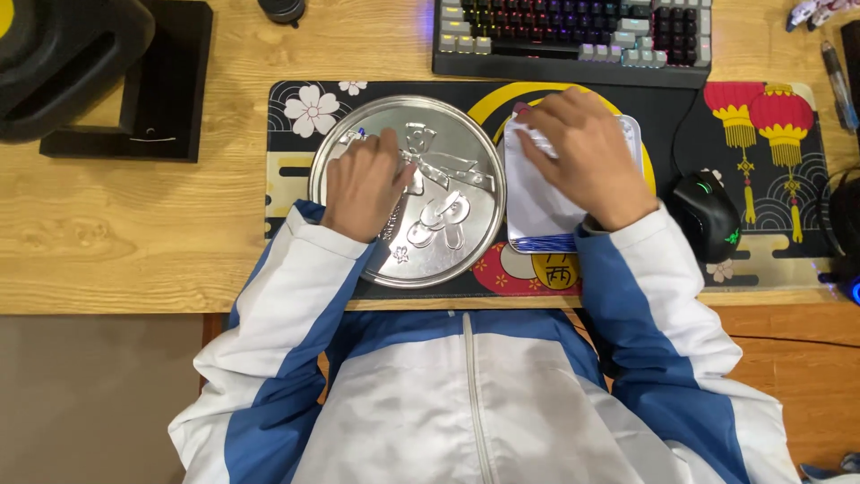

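A round silver metal tray (466,134) with embossed figures lies on a dark patterned desk mat (681,108). My left hand (363,184) rests on the tray's left part, fingers curled over small pieces there; what it grips I cannot tell. To the tray's right sits a rectangular foil container (537,215) with a white sheet over it. My right hand (582,152) lies spread on top of that sheet, pressing its upper part. Both arms wear white and blue jacket sleeves.
A backlit keyboard (573,36) stands beyond the mat. A black mouse (708,215) lies right of the container. A black stand (134,81) occupies the far left of the wooden desk (107,233). A pen (839,85) lies at the right edge.
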